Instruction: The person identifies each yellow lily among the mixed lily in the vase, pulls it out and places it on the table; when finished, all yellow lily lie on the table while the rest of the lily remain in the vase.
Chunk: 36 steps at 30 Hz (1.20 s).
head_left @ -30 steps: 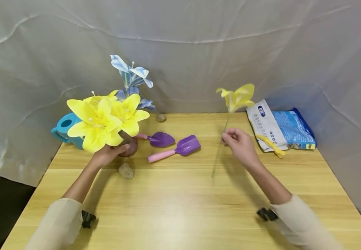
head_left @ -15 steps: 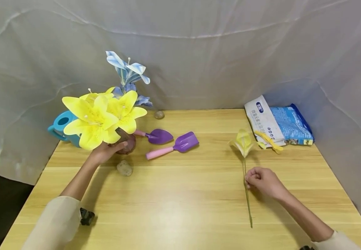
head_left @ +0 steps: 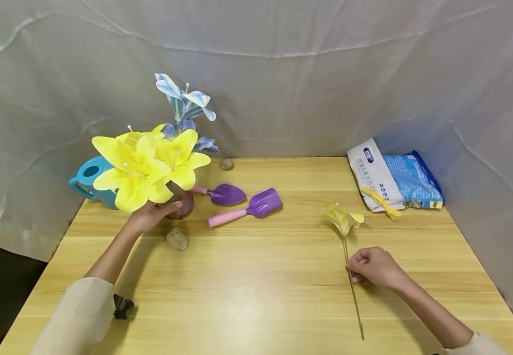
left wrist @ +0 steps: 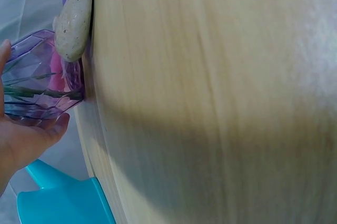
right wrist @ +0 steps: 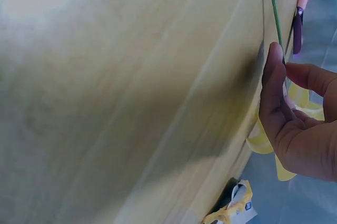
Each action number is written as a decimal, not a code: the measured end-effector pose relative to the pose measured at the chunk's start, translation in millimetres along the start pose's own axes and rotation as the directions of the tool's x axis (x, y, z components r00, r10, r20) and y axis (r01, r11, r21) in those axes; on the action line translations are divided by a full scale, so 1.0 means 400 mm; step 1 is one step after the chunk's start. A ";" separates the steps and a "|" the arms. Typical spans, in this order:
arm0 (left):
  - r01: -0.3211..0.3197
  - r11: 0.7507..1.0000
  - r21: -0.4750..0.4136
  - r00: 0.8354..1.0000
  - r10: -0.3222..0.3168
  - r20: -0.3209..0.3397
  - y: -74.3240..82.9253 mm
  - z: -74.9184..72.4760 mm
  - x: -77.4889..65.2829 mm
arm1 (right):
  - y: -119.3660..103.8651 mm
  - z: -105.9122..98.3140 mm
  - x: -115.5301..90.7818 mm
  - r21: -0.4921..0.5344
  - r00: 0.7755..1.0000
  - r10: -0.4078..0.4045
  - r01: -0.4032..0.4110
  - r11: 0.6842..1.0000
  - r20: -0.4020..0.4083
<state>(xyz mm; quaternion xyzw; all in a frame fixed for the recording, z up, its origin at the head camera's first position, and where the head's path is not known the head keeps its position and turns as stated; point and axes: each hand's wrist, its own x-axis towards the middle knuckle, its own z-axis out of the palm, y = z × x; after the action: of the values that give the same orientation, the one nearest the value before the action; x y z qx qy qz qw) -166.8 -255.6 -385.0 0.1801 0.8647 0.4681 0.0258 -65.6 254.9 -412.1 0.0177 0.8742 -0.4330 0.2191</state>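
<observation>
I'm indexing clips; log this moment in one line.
left hand: holds purple vase | right hand: pinches stem of lone yellow flower | stone: near vase

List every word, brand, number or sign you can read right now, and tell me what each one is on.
"微量元素水溶肥": on the white packaging; its last character is less clear.
Blue oval label on the white packaging: white characters, too small to read surely.
Round icons on the same packaging: too small to make out.
Blue packaging: white print, too small to read.
No numbers legible.
</observation>
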 end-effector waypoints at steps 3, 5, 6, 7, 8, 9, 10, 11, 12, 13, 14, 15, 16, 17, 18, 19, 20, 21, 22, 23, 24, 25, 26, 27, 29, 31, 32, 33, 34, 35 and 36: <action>0.024 1.000 -0.012 1.000 -0.024 0.000 0.000 -0.002 0.000 | -0.007 -0.005 0.000 -0.013 1.000 -0.013 0.013 1.000 0.001; 0.031 0.999 -0.013 0.999 -0.031 -0.008 -0.001 -0.003 0.001 | -0.011 -0.010 0.000 -0.037 1.000 -0.023 0.023 0.999 0.001; 0.031 0.999 -0.016 0.999 -0.031 -0.011 -0.002 -0.002 0.002 | -0.015 -0.013 -0.001 -0.061 1.000 -0.025 0.025 0.998 -0.001; 0.032 0.999 -0.011 0.999 -0.032 -0.015 -0.003 -0.002 0.001 | -0.019 -0.017 -0.002 -0.095 0.999 -0.032 0.031 0.995 -0.010; 0.027 1.000 -0.011 0.999 -0.028 -0.016 -0.004 -0.003 0.001 | -0.024 -0.020 -0.003 -0.146 0.999 -0.046 0.042 0.988 -0.025; 0.023 1.000 -0.011 1.000 -0.023 -0.014 -0.005 -0.003 0.000 | -0.031 -0.022 -0.005 -0.204 0.997 -0.067 0.056 0.977 -0.047; 0.017 1.000 -0.013 1.000 -0.017 -0.016 -0.005 -0.004 -0.001 | -0.040 -0.023 -0.008 -0.261 0.993 -0.088 0.066 0.963 -0.074; 0.002 1.000 -0.013 1.000 -0.003 -0.017 -0.006 -0.004 -0.001 | -0.052 -0.024 -0.011 -0.320 0.988 -0.111 0.071 0.945 -0.107; -0.005 1.000 -0.022 1.000 0.005 -0.018 -0.006 -0.004 0.000 | -0.065 -0.023 -0.015 -0.375 0.980 -0.147 0.086 0.923 -0.137; -0.011 0.999 -0.031 1.000 0.010 -0.017 -0.006 -0.003 0.001 | -0.080 -0.021 -0.020 -0.414 0.970 -0.181 0.100 0.905 -0.160; -0.019 0.999 -0.036 1.000 0.018 -0.018 -0.006 -0.003 0.003 | -0.097 -0.017 -0.024 -0.440 0.961 -0.213 0.117 0.890 -0.175; -0.020 0.999 -0.036 1.000 0.019 -0.022 -0.006 -0.002 0.003 | -0.115 -0.010 -0.027 -0.444 0.955 -0.236 0.135 0.886 -0.181; -0.022 0.999 -0.033 0.999 0.021 -0.025 -0.006 -0.002 0.004 | -0.133 -0.001 -0.028 -0.441 0.948 -0.262 0.160 0.883 -0.182; -0.017 1.000 -0.026 1.000 0.016 -0.027 -0.006 -0.002 0.004 | -0.150 0.012 -0.026 -0.426 0.941 -0.289 0.192 0.884 -0.177; -0.014 1.000 -0.026 1.000 0.013 -0.024 -0.006 -0.002 0.004 | -0.169 0.026 -0.022 -0.399 0.935 -0.310 0.222 0.890 -0.170; -0.013 1.000 -0.020 1.000 0.013 -0.025 -0.007 -0.003 0.004 | -0.187 0.043 -0.014 -0.366 0.928 -0.332 0.255 0.895 -0.166; -0.006 1.000 -0.012 1.000 0.006 -0.025 -0.007 -0.004 0.002 | -0.207 0.062 -0.003 -0.326 0.918 -0.358 0.291 0.900 -0.169; 0.005 1.000 -0.001 1.000 -0.005 -0.023 -0.007 -0.006 -0.001 | -0.227 0.082 0.010 -0.283 0.905 -0.388 0.332 0.900 -0.175; 0.010 1.000 0.007 1.000 -0.010 -0.020 -0.007 -0.008 -0.002 | -0.247 0.105 0.026 -0.238 0.884 -0.429 0.383 0.893 -0.184; 0.018 1.000 0.011 1.000 -0.018 -0.016 -0.007 -0.011 -0.003 | -0.270 0.127 0.043 -0.180 0.863 -0.466 0.436 0.882 -0.195; 0.020 1.000 0.011 1.000 -0.020 -0.012 -0.007 -0.013 -0.004 | -0.303 0.147 0.052 -0.118 0.849 -0.489 0.475 0.872 -0.201; 0.035 0.999 0.012 0.999 -0.035 -0.007 -0.006 -0.015 -0.005 | -0.336 0.167 0.061 -0.060 0.830 -0.518 0.518 0.853 -0.204; 0.046 0.999 0.007 0.999 -0.046 0.000 -0.007 -0.016 -0.006 | -0.370 0.189 0.068 0.009 0.818 -0.535 0.549 0.836 -0.212; 0.045 0.999 0.007 0.999 -0.045 -0.005 -0.007 -0.016 -0.005 | -0.404 0.210 0.074 0.069 0.805 -0.555 0.579 0.813 -0.212; 0.051 0.999 -0.008 0.999 -0.051 -0.006 -0.008 -0.016 -0.003 | -0.469 0.252 0.085 0.180 0.788 -0.579 0.613 0.769 -0.212; 0.051 0.998 -0.025 0.999 -0.051 -0.004 -0.008 -0.014 0.000 | -0.520 0.296 0.099 0.268 0.776 -0.593 0.630 0.729 -0.214; 0.043 0.999 -0.031 0.999 -0.043 -0.002 -0.008 -0.012 0.001 | -0.538 0.320 0.114 0.318 0.768 -0.602 0.640 0.700 -0.219; 0.041 0.998 -0.037 0.999 -0.041 0.002 -0.007 -0.011 0.002 | -0.555 0.343 0.128 0.349 0.757 -0.613 0.651 0.674 -0.226; 0.037 0.998 -0.041 0.999 -0.037 0.008 -0.007 -0.010 0.002 | -0.571 0.364 0.144 0.373 0.746 -0.619 0.662 0.651 -0.245; 0.023 0.998 -0.055 1.000 -0.022 0.013 -0.007 -0.009 0.003 | -0.585 0.386 0.161 0.394 0.740 -0.616 0.668 0.631 -0.269; 0.020 0.998 -0.067 1.000 -0.019 0.021 -0.007 -0.007 0.003 | -0.596 0.409 0.184 0.398 0.732 -0.611 0.679 0.618 -0.301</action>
<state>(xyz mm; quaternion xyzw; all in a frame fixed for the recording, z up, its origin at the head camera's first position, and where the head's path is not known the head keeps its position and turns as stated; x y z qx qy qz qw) -169.3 -258.9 -385.7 0.1753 0.8500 0.4947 0.0451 -124.6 -30.6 -349.2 -0.2146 0.6974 -0.6834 -0.0229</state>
